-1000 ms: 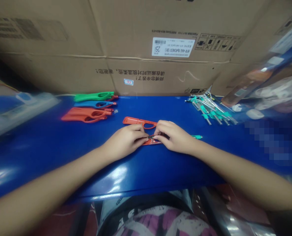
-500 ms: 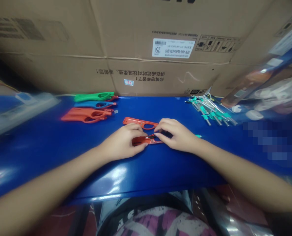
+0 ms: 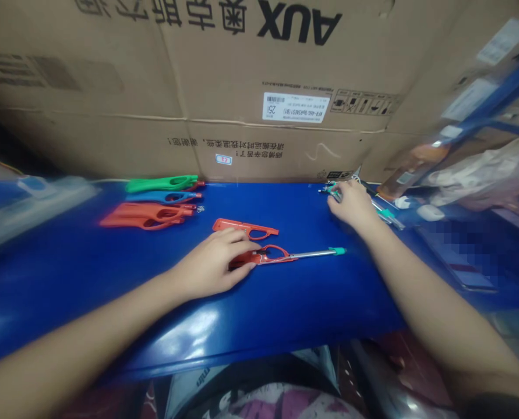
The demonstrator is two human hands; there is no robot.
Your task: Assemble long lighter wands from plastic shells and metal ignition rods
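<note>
Orange plastic sits under the left hand — a half shell lying flat on the blue table, near the front edge and about midway across. The thumb and fingers close on the shell's grip end, pinching it against the table. A metal rod with a teal tip sticks out of the shell to the right. Just behind it lies a second shell, also orange, apart from the hand.

The right hand is stretched to the far right of the table, on a pile of teal-tipped rods. Its fingers curl down into the pile — whether they pinch one I cannot tell.

At the far left, well apart from both hands, lie a green lighter, a blue lighter and an orange pair, side by side. A cardboard box stands along the back of the table.
</note>
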